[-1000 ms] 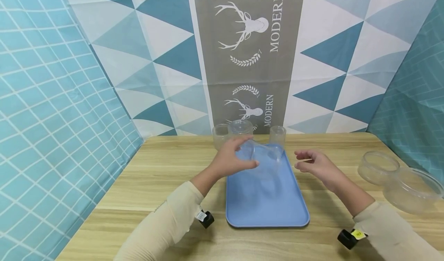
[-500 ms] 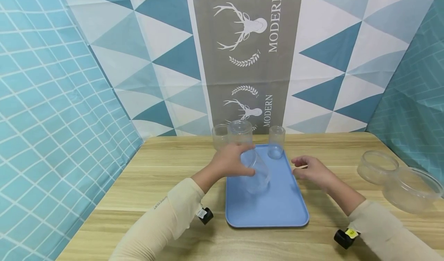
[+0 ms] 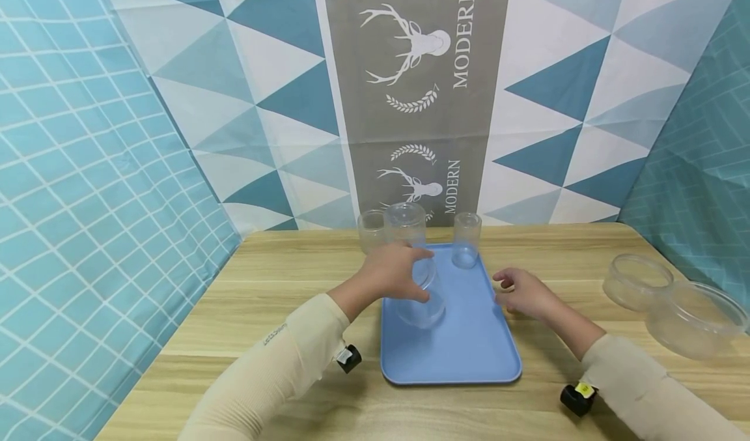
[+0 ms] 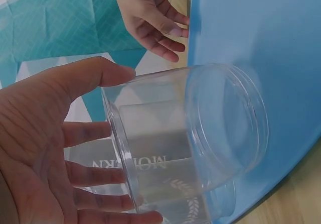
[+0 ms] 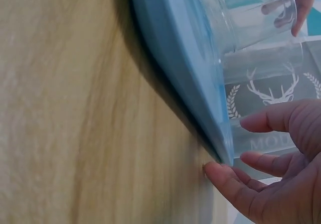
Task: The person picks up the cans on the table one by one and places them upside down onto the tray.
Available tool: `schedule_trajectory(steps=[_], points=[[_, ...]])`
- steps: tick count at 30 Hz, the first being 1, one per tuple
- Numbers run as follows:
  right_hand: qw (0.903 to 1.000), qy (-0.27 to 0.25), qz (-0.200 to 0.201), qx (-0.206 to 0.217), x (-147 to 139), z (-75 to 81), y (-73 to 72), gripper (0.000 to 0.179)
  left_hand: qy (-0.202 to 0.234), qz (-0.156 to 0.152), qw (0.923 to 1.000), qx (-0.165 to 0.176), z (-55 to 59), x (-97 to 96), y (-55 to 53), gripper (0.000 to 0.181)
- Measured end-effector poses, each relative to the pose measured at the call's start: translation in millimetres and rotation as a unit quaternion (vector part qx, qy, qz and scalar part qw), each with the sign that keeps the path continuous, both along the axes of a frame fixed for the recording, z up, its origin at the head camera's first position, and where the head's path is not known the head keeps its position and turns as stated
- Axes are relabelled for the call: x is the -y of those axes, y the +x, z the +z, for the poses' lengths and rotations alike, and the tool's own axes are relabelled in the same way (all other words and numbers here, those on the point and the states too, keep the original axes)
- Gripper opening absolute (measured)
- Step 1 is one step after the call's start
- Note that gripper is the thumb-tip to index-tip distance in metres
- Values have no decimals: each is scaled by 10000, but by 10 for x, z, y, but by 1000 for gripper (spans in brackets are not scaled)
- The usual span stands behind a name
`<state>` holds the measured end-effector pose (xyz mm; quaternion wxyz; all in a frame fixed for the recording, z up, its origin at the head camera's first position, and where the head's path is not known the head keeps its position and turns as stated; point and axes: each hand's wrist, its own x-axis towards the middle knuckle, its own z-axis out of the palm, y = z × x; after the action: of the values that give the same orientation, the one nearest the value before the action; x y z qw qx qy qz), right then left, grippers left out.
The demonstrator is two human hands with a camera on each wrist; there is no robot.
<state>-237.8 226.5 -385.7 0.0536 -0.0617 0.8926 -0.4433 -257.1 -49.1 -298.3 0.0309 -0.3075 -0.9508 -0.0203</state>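
our left hand (image 3: 391, 273) holds a clear jar (image 3: 423, 312) near its top, on or just over the blue tray (image 3: 451, 364). our right hand (image 3: 526, 294) is beside the tray, fingers loose and apart.

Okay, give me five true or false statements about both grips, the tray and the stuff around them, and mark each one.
1. The left grip holds a clear container. True.
2. The right grip holds a spoon. False: it holds nothing, and is at the right edge of the tray.
3. The tray is yellow. False: it is blue.
4. A wide clear bowl is to the right of the right grip. True.
5. The large lettering on the backdrop reads WELCOME. False: it reads MODERN.
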Motion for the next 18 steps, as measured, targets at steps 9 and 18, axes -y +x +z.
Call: schedule_trajectory(steps=[9,18], points=[[9997,80,-41,236,38,-29,-59,53,-437,202,9988,80,12,-62,-19,74],[9985,252,78,473,76,-66,-96,61,-717,388,9963,286,10,-134,-48,74]])
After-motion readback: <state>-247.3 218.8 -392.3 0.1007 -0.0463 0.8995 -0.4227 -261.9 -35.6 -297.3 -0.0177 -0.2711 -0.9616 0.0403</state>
